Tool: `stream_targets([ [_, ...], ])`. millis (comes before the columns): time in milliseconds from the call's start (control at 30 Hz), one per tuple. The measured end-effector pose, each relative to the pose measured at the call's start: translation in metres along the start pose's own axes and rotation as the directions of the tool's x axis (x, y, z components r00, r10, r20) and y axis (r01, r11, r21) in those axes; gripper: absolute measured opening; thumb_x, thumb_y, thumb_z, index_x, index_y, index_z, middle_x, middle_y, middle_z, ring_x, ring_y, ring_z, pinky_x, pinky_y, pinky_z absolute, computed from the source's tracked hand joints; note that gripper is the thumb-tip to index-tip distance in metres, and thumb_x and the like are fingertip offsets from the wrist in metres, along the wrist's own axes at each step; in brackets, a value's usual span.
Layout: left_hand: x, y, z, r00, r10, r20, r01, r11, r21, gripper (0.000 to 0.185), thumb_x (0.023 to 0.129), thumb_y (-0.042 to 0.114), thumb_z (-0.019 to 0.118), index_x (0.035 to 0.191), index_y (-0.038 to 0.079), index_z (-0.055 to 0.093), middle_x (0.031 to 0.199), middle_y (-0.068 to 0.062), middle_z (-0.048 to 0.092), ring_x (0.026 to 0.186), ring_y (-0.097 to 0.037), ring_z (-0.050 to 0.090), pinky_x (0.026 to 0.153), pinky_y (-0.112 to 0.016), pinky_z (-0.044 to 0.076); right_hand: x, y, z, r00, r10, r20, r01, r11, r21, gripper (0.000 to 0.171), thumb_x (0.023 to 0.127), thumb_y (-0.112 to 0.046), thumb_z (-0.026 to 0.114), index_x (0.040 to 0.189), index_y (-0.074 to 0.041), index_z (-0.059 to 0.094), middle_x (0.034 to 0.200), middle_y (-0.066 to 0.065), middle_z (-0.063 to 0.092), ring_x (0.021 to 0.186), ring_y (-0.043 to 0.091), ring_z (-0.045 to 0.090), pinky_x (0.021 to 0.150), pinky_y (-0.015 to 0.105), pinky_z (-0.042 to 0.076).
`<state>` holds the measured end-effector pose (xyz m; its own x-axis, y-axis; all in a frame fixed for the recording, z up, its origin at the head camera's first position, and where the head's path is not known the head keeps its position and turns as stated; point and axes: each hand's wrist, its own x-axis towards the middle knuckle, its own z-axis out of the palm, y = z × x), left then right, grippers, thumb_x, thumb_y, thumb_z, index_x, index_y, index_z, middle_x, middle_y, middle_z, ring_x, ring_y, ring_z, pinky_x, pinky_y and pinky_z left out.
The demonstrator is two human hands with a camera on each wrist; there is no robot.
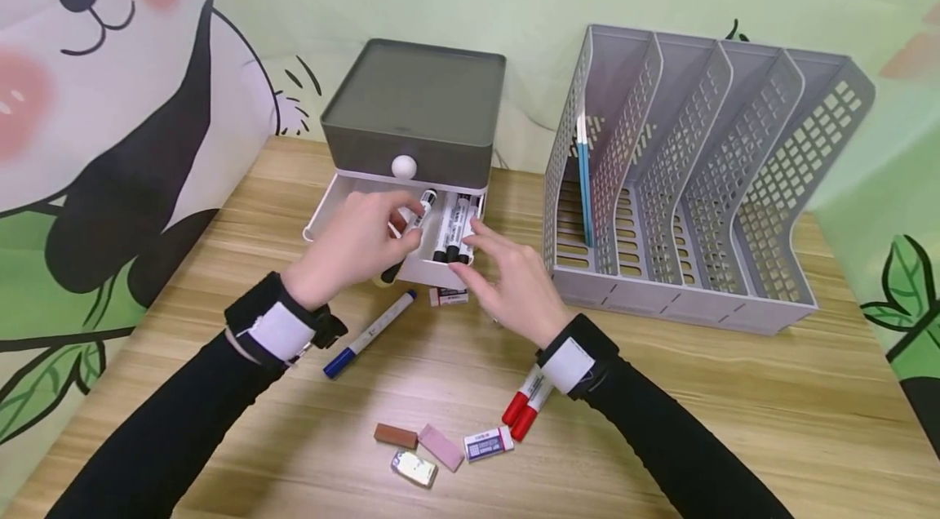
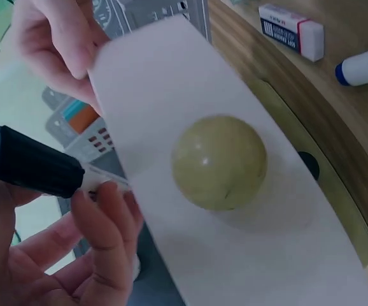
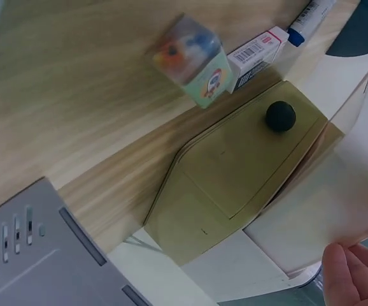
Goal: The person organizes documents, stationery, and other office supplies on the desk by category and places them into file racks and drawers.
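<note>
Left hand [image 1: 352,246] grips a black-capped whiteboard marker [image 1: 411,229], fingers curled round its barrel, and holds it tilted over the open lower drawer [image 1: 326,209] of a small grey drawer unit [image 1: 414,107] that stands at the back edge of the wooden tabletop [image 1: 734,388]. The left wrist view shows the marker's black cap [image 2: 31,169] pinched between thumb and fingers, with the drawer's pale round knob [image 2: 219,162] just beside it. Right hand [image 1: 514,278] hovers at the drawer's front right corner, fingers loosely spread and holding nothing; its fingertips [image 1: 477,235] are close to the black-capped markers [image 1: 454,229] already lying side by side in the drawer, but contact cannot be confirmed. In the right wrist view only the fingertips of the right hand [image 3: 356,271] show, by the drawer's white wall. On the tabletop in front of the drawer: a blue-capped marker [image 1: 370,334] lying diagonally, and a white eraser [image 1: 448,296] touching the drawer front. Nearer the front edge: two red-capped markers [image 1: 525,407] side by side under the right wrist, and a cluster of four erasers, brown [image 1: 395,435], pink [image 1: 441,447], white with blue sleeve [image 1: 488,444], and one in a printed wrapper [image 1: 414,469]. A grey perforated file rack [image 1: 698,176] stands at the back right, with a thin blue folder [image 1: 584,184] upright in its leftmost compartment.
</note>
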<state>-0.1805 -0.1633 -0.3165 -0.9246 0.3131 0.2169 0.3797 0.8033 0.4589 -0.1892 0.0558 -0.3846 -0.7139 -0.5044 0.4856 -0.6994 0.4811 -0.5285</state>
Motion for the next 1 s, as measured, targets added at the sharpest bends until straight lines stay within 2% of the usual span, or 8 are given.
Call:
stream_targets([
  [133,0.014,-0.004,0.003,0.992,-0.091,0.084,0.090,0.996,0.009,0.025,0.087,0.015,0.065,0.108,0.003,0.069,0.085,-0.010,0.070,0.072,-0.021,0.066,0.061,-0.035,0.051,0.000,0.000,-0.001,1.000,-0.008,0.006,0.008,1.000,-0.001,0.040,0.094,-0.029,0.066,0.118,0.003,0.066,0.134,0.023,0.054,0.033,0.002,0.024,0.033,0.021,0.029],
  [300,0.026,-0.010,0.009,0.986,-0.134,0.095,0.131,0.991,0.037,0.023,0.086,0.015,0.065,0.105,0.004,0.071,0.085,-0.010,0.070,0.076,-0.023,0.065,0.065,-0.037,0.050,0.000,-0.001,-0.002,1.000,-0.005,0.014,0.005,1.000,-0.002,0.040,0.094,-0.030,0.066,0.117,0.003,0.066,0.134,0.022,0.054,0.033,0.001,0.023,0.033,0.021,0.028],
  [500,0.036,-0.015,0.021,0.991,-0.126,0.053,0.124,0.991,0.053,0.022,0.087,0.014,0.065,0.104,0.002,0.071,0.082,-0.010,0.070,0.073,-0.022,0.065,0.061,-0.037,0.050,0.000,0.000,-0.003,1.000,-0.003,0.017,0.003,1.000,-0.002,0.041,0.094,-0.031,0.067,0.116,0.003,0.066,0.134,0.021,0.054,0.033,0.000,0.022,0.033,0.021,0.028],
  [867,0.044,-0.014,0.040,0.997,-0.053,-0.048,0.058,0.992,0.109,0.019,0.086,0.010,0.064,0.101,0.001,0.071,0.067,-0.004,0.060,0.063,-0.022,0.057,0.059,-0.041,0.048,0.001,0.002,-0.004,1.000,-0.005,0.022,0.005,1.000,-0.009,0.041,0.093,-0.032,0.067,0.116,0.002,0.067,0.133,0.020,0.055,0.033,0.000,0.022,0.032,0.021,0.027],
  [933,0.044,-0.013,0.041,0.998,-0.052,-0.033,0.056,0.991,0.120,0.019,0.087,0.011,0.063,0.100,0.001,0.072,0.070,-0.005,0.063,0.065,-0.023,0.059,0.061,-0.042,0.049,0.001,0.001,-0.004,1.000,-0.001,0.026,0.001,1.000,-0.010,0.042,0.093,-0.033,0.067,0.117,0.002,0.067,0.133,0.020,0.054,0.032,0.000,0.022,0.031,0.021,0.027],
  [1000,0.044,-0.012,0.041,0.998,-0.069,0.013,0.067,0.991,0.114,0.019,0.087,0.011,0.064,0.100,0.001,0.072,0.075,-0.007,0.066,0.068,-0.024,0.060,0.063,-0.042,0.050,0.001,0.002,-0.005,0.999,0.006,0.032,-0.006,1.000,-0.011,0.042,0.093,-0.033,0.067,0.117,0.001,0.067,0.134,0.020,0.054,0.032,0.000,0.022,0.031,0.021,0.027],
])
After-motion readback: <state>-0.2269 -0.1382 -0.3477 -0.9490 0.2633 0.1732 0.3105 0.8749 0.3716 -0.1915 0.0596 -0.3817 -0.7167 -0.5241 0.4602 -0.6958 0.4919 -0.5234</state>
